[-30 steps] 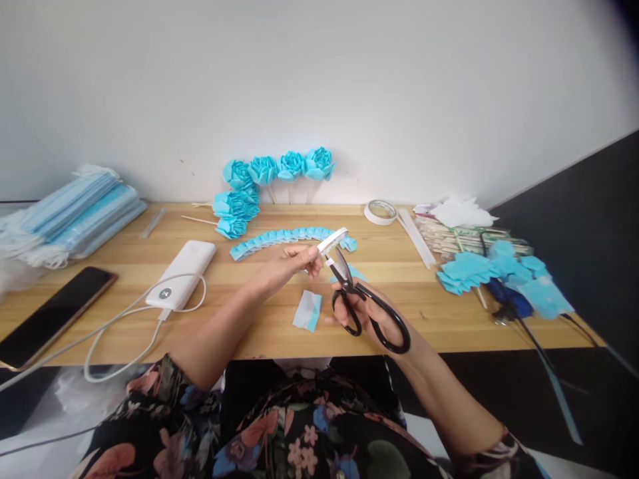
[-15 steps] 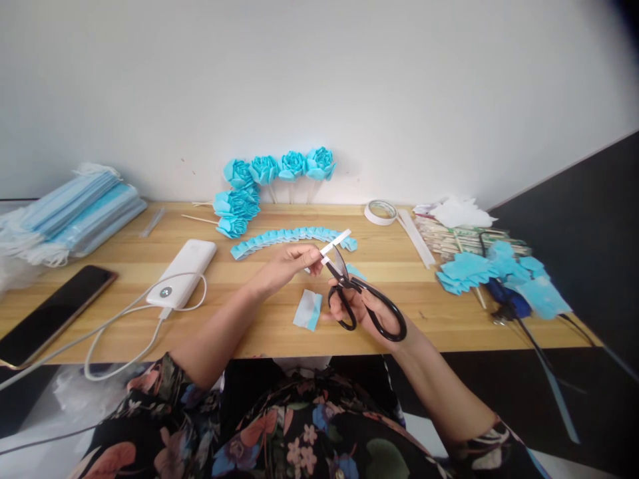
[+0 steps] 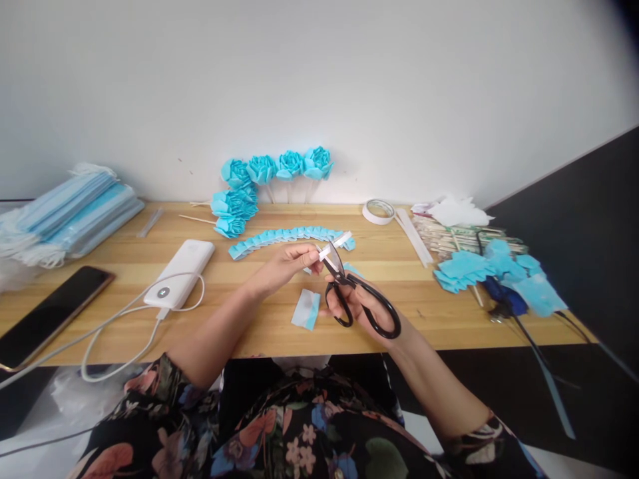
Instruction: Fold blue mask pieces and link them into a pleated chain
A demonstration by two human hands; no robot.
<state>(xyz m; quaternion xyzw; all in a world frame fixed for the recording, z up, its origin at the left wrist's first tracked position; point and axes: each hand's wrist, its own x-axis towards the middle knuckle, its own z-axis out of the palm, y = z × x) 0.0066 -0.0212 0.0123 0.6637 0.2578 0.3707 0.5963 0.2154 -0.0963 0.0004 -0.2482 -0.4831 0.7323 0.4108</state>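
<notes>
The left hand [image 3: 292,263] is closed to a pinch, thumb against fingers, on a narrow white strip [image 3: 343,239] whose far end juts toward the back edge of the table [image 3: 269,336]. The right hand [image 3: 362,306] is wrapped around the black handles of the scissors [image 3: 340,276], its fingers curled in and about the loops. The strip and the scissors are above the table, right of the middle of its front edge. The blades stand parted at the strip, close to the left fingertips; whether both edges already touch it is too small to tell.

That closeness seems the main risk: if the blades shut with the thumb so near, they could nip skin. A slack pinch could let the thin strip fold between the blades rather than part cleanly. A cut end might drop onto the pleated blue row [image 3: 287,235] behind, or near the blue-and-white piece [image 3: 305,309] by the front edge, and be mislaid there.
</notes>
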